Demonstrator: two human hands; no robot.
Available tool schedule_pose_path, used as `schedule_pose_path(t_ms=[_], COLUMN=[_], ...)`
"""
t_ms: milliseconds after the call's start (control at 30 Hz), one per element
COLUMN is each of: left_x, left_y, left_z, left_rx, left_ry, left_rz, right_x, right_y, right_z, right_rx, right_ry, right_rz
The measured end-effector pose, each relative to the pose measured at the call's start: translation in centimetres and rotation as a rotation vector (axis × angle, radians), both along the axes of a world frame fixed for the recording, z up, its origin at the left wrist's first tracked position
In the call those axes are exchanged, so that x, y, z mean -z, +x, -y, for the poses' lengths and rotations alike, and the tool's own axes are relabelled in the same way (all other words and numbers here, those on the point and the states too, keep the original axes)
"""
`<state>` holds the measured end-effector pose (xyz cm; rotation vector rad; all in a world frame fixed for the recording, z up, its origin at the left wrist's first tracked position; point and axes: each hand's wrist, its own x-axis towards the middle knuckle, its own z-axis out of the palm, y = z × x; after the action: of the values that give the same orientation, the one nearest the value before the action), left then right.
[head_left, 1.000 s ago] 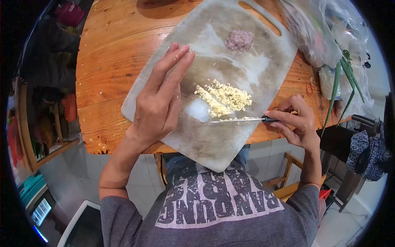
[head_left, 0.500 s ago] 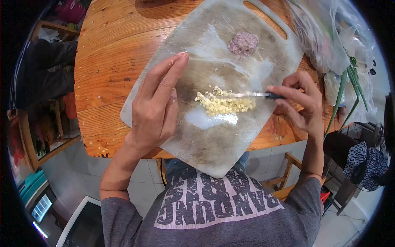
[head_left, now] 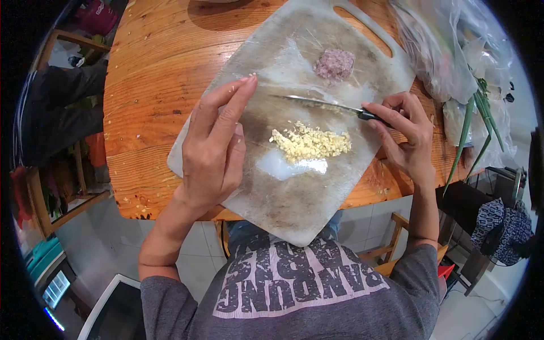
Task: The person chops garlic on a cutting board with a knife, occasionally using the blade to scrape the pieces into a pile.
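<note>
My right hand (head_left: pixel 409 133) grips a knife (head_left: pixel 323 102) by its black handle, the blade pointing left above the cutting board (head_left: pixel 272 207). Below the blade lies a loose heap of finely chopped pale yellow pieces, looking like minced garlic (head_left: pixel 310 141). A small mound of minced purplish pieces, perhaps shallot (head_left: pixel 335 64), sits higher up on the board. My left hand (head_left: pixel 214 144) is held over the board's left side with its fingers stretched out, holding nothing. Small pale bits cling to its fingertips.
The board lies slanted on a wooden table (head_left: pixel 150 113), its lower corner past the near edge. Clear plastic bags (head_left: pixel 439 51) and green stalks (head_left: pixel 480 113) lie at the right. Part of a dish rim (head_left: pixel 218 1) shows at the top. A person's dark-clothed leg (head_left: pixel 68 102) is at the left.
The knife has risen off the chopped yellow heap and moved away from me, its blade now above the heap. My left hand has barely moved.
</note>
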<state>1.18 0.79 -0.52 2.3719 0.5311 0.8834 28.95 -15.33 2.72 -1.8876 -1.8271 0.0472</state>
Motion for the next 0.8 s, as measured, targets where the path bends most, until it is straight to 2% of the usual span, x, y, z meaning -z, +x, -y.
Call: schedule_pose_path(t_ms=[167,300,600,800], left_x=[-0.4,-0.5,-0.2,-0.3], left_y=[0.1,0.1,0.1,-0.3], left_z=[0.1,0.2,0.2,-0.1], left_rx=[-0.005,-0.007,-0.018,-0.067], left_ry=[0.041,0.045,-0.019,0.008], left_rz=[-0.039,-0.048,0.014,0.073], right_x=[0.3,0.0,0.3,-0.4], right_y=[0.9,0.2,0.4,1.3], right_z=[1.7,2.9,0.2,-4.3], right_rx=[0.178,0.2,-0.03,-0.326], right_ry=[0.061,0.051,0.044,0.054], right_rz=[0.004,-0.007,0.048,0.132])
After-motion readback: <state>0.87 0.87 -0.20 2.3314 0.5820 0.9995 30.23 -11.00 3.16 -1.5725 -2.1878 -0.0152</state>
